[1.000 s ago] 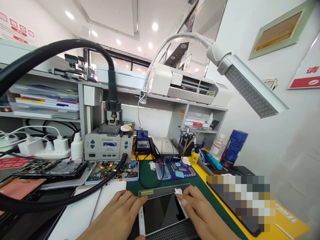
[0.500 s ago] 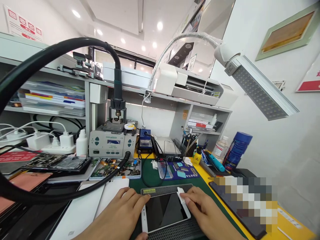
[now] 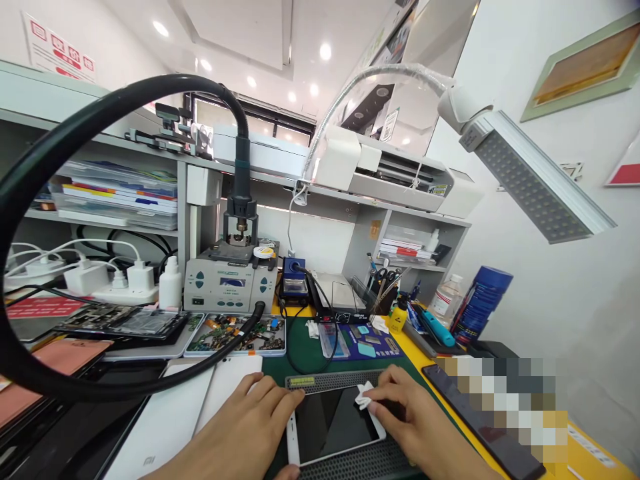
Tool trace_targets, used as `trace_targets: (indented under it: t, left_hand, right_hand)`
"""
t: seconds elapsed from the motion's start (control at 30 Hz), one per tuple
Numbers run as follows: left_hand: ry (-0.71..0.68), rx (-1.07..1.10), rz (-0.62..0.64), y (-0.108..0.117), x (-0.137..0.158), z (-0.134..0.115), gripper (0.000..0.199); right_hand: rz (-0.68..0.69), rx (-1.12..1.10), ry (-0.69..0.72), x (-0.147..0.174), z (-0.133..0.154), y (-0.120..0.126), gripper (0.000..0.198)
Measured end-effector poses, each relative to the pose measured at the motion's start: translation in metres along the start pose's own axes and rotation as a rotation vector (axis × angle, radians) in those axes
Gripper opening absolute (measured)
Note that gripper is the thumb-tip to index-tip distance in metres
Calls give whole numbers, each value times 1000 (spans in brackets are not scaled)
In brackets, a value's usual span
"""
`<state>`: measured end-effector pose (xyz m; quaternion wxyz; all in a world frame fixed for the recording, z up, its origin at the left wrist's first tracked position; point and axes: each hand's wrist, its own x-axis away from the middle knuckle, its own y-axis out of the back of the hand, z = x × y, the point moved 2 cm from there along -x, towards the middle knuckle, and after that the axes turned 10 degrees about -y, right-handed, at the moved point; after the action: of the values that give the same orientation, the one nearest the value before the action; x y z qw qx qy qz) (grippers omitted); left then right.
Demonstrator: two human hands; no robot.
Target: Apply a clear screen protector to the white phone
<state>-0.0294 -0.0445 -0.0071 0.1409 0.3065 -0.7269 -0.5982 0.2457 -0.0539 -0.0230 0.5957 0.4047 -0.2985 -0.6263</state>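
A white-framed smartphone (image 3: 333,421) with a dark screen lies face up on a grey perforated pad (image 3: 345,465). My left hand (image 3: 250,423) grips the phone's left end, fingertips at its upper edge and thumb at the lower corner. My right hand (image 3: 407,413) pinches a small crumpled white wipe (image 3: 364,396) against the upper right part of the screen. The wipe hides that corner.
A black hose (image 3: 150,393) loops over the left side, from a grey rework station (image 3: 225,283). Behind the pad are a tray of small parts (image 3: 250,333) and a blue mat (image 3: 373,341). A dark phone-like slab (image 3: 480,420) lies on the right.
My right hand has moved the wipe from the phone's top right edge inward onto the screen. My left hand keeps its grip. The whole view has shifted slightly.
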Motion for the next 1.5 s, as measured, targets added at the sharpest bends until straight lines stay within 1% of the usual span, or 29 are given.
trace_targets:
  t: [0.07,0.17,0.33,0.43,0.57,0.67,0.73,0.93,1.03,1.13,1.27,1.33,1.5]
  left_hand:
    - [-2,1,3,-1,-1,1,60]
    - [4,14,24,-4,-3,4,61]
    - [15,28,45,-8,-5,7,63]
    - [24,32,57,-9,-6,7,63]
    - [42,30,69,-7,-7,6,63]
    - [58,31,84,-4,-9,4,64]
    - [61,41,85,-2,-10,3,65]
    - [89,68,116,5,-10,0,66]
    - [106,82,96,7,-6,-2,69]
    - [132,81,74,10,-4,-3,70]
    - [150,95,96,15,-5,-3,70]
    - [144,103,72,16,-4,-2,68]
    - [106,95,22,9,0,2,62]
  right_hand:
    - [-23,15,32,-1,-1,0,28]
    - [-13,52,63,1,0,-2,28]
    - [-48,169,109,8,0,-8,33]
    - [-76,284,131,11,-2,-12,35]
    - [-87,501,178,13,-1,-14,37]
    - [-71,627,210,13,5,-13,39]
    - [-43,668,228,12,9,-13,41]
    - [41,658,182,4,9,-15,48]
    - [91,648,170,3,14,-15,49]
    - [140,644,191,2,23,-16,50]
    - [145,639,300,-4,36,-28,48]
    - [132,638,371,-9,43,-39,46]
    - [35,623,489,-19,56,-70,45]
